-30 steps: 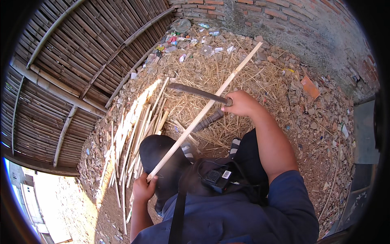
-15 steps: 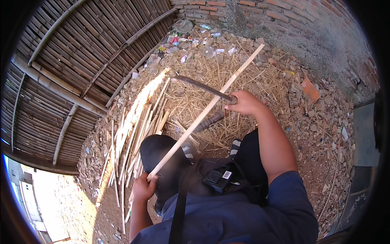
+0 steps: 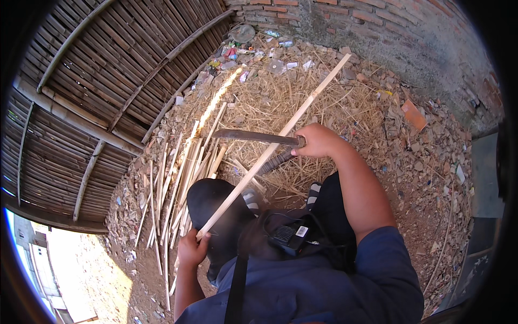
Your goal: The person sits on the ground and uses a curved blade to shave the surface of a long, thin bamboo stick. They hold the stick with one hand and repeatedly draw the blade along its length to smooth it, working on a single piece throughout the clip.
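My left hand (image 3: pixel 192 247) is closed around the lower end of a long pale strip, bamboo or wood (image 3: pixel 237 193), beside my left knee. The strip slants up and away to the right, over the straw. My right hand (image 3: pixel 322 141) grips the handle of a machete (image 3: pixel 251 135) with a dark, slightly curved blade. Its blade lies across the strip near the strip's middle, pointing left. Under the strip, close to my right hand, is a dark ridged rod-like piece (image 3: pixel 276 161), partly hidden.
Several pale strips (image 3: pixel 189 178) lie piled to my left. Shavings and straw (image 3: pixel 345 113) cover the ground ahead, with litter (image 3: pixel 232 54) beyond. A bamboo-slat wall (image 3: pixel 124 59) stands left, a brick wall (image 3: pixel 367 21) at the back. A black device (image 3: pixel 290 234) rests on my lap.
My right hand has moved a little nearer and left, bringing the machete down along the strip. The blade now lies more level. My left hand has hardly moved.
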### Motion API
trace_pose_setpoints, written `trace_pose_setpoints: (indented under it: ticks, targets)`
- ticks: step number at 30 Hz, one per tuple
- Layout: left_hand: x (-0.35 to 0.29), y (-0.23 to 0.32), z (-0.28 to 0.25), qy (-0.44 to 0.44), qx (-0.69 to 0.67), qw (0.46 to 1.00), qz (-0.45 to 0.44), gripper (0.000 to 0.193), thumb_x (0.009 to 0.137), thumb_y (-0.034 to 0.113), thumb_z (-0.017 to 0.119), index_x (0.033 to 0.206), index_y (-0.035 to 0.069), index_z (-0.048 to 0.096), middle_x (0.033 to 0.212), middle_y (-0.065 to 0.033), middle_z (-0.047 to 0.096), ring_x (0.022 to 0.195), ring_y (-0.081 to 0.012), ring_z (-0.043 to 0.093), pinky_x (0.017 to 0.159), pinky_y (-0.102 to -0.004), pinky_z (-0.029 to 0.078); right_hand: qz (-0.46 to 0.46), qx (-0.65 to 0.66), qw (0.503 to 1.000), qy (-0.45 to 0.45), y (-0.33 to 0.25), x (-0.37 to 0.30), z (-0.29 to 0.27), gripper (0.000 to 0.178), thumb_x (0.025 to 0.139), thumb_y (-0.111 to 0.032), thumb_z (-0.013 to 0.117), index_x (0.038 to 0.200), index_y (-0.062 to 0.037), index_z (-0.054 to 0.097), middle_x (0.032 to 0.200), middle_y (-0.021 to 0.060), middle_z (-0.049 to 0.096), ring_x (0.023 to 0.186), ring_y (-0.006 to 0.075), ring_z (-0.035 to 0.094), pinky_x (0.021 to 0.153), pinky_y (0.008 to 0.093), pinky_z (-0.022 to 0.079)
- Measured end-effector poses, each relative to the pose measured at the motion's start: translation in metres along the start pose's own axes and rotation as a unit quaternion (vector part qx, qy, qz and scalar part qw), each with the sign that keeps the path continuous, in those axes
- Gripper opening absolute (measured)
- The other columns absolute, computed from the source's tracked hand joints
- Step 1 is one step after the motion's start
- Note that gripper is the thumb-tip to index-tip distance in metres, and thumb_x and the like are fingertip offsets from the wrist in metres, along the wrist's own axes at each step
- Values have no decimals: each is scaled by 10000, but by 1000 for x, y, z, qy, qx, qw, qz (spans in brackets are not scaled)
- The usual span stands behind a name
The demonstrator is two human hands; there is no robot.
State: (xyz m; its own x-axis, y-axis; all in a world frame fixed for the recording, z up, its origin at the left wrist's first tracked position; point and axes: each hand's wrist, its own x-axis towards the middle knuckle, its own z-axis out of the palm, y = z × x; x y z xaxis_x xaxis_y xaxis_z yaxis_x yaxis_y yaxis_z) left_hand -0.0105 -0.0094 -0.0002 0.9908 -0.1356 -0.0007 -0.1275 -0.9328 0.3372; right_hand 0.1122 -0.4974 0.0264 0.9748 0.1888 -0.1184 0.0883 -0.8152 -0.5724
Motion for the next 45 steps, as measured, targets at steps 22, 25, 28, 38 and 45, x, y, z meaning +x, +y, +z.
trace_pose_setpoints:
  ticks: [22, 25, 28, 38, 45]
  targets:
    - [1, -4, 4, 9, -7, 1000, 16, 465, 880, 435, 728, 739, 33, 542, 625, -209, 617, 623, -440, 643, 573, -512, 485, 8, -16, 1000, -12, -12, -2, 8, 383, 799, -405, 792, 1017, -95, 733, 855, 152, 691, 850, 335, 689, 747, 444, 528]
    - [1, 0, 3, 14, -4, 1000, 16, 462, 877, 431, 731, 732, 33, 545, 624, -206, 617, 620, -438, 644, 573, -509, 486, 26, 4, 999, -27, -15, -4, 3, 375, 796, -400, 797, 1006, -95, 736, 851, 151, 692, 844, 333, 689, 743, 440, 525]
    - [1, 0, 3, 15, 0, 1000, 15, 465, 875, 433, 733, 726, 34, 546, 626, -205, 619, 624, -436, 646, 574, -508, 487, 25, 19, 999, -17, -11, -4, 2, 373, 790, -396, 804, 994, -91, 738, 850, 153, 695, 850, 334, 690, 746, 443, 523]
    - [1, 0, 4, 20, -6, 1000, 12, 460, 874, 418, 739, 713, 39, 533, 593, -186, 591, 591, -431, 624, 550, -508, 467, 5, -9, 1000, 3, -8, -3, 5, 447, 787, -411, 819, 1046, -56, 735, 818, 181, 673, 820, 332, 683, 730, 438, 518]
    - [0, -1, 5, 24, -2, 1000, 17, 458, 876, 401, 738, 699, 43, 514, 586, -190, 582, 579, -426, 619, 540, -505, 457, 18, -13, 1000, -5, -11, -4, 3, 392, 791, -400, 799, 1004, -77, 734, 845, 164, 693, 847, 344, 691, 742, 450, 529]
